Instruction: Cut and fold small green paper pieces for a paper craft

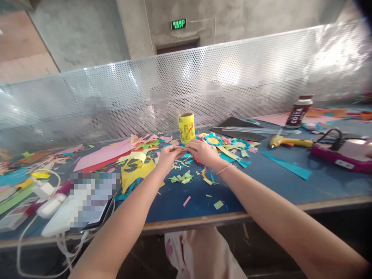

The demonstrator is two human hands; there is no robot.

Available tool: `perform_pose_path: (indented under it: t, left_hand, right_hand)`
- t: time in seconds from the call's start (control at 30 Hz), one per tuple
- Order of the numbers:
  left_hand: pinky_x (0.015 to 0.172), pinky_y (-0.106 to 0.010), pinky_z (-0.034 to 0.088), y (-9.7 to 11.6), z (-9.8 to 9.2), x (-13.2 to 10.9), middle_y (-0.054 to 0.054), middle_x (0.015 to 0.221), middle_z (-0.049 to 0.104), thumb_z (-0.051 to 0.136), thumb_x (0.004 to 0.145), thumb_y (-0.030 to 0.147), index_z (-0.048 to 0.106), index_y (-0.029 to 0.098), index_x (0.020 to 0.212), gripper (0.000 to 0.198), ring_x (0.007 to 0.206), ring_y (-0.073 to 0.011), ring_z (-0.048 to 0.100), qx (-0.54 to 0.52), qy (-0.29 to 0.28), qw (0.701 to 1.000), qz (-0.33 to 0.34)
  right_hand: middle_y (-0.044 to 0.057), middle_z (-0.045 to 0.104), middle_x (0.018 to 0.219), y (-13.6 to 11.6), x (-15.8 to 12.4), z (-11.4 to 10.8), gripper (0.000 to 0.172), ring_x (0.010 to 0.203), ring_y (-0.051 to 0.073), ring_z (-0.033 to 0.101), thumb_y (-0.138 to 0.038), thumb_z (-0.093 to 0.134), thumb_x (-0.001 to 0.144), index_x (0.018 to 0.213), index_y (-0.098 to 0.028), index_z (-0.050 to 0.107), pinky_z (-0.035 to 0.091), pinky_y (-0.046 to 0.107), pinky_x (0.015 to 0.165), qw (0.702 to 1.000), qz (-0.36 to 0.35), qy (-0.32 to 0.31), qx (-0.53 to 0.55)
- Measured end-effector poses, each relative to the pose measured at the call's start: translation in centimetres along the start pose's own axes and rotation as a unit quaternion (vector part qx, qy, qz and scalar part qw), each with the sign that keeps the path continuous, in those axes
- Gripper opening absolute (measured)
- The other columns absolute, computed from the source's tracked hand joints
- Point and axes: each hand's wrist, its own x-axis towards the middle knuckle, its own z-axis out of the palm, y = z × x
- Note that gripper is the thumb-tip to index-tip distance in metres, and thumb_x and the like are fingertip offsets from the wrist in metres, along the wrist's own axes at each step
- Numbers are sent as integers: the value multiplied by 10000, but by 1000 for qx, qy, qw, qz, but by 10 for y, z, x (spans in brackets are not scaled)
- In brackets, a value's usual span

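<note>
My left hand (167, 154) and my right hand (202, 152) meet over the blue table (261, 182), fingertips pinched together on a small paper piece (183, 148) that I cannot make out clearly. A yellow tape roll (186, 128) stands upright just behind my fingertips. Green paper snippets (181, 178) lie below my hands. Cut yellow paper (136, 170) lies left of my left hand. Blue and yellow paper flowers (214, 140) sit right of the roll, behind my right hand.
A yellow glue gun (287, 142) and a purple device (343, 155) lie at right, with a dark bottle (298, 111) behind. A phone, charger (43, 190) and white cables lie at left. Pink paper sheets (104, 153) spread out at the left. A perforated metal screen (232, 77) backs the table.
</note>
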Motion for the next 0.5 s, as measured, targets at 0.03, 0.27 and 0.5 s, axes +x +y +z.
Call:
perform_pose_path:
  t: [0.03, 0.27, 0.5]
  left_hand:
    - [825, -329, 474, 1, 0, 0, -37, 670, 645, 692, 616, 191, 633, 115, 657, 105, 668, -121, 617, -13, 4, 1000, -4]
    - [847, -267, 460, 3, 1, 1, -8, 739, 637, 665, 612, 58, 617, 137, 688, 120, 706, -80, 609, -96, 0, 995, -29]
    - [829, -306, 477, 1, -1, 4, 0, 637, 624, 711, 551, 92, 597, 123, 648, 152, 659, -96, 605, -55, 70, 996, 18]
  right_hand:
    - [48, 623, 842, 0, 0, 0, 268, 798, 155, 560, -281, 387, 896, 835, -203, 636, 447, 277, 714, 1000, -17, -11, -8]
    - [64, 619, 913, -4, 2, -4, 282, 880, 169, 559, -290, 362, 905, 899, -194, 627, 438, 285, 816, 999, -39, 11, -7]
    - [205, 565, 1079, 26, -4, -7, 334, 1045, 317, 519, -288, 492, 795, 1058, -97, 572, 420, 410, 850, 923, 277, -158, -214]
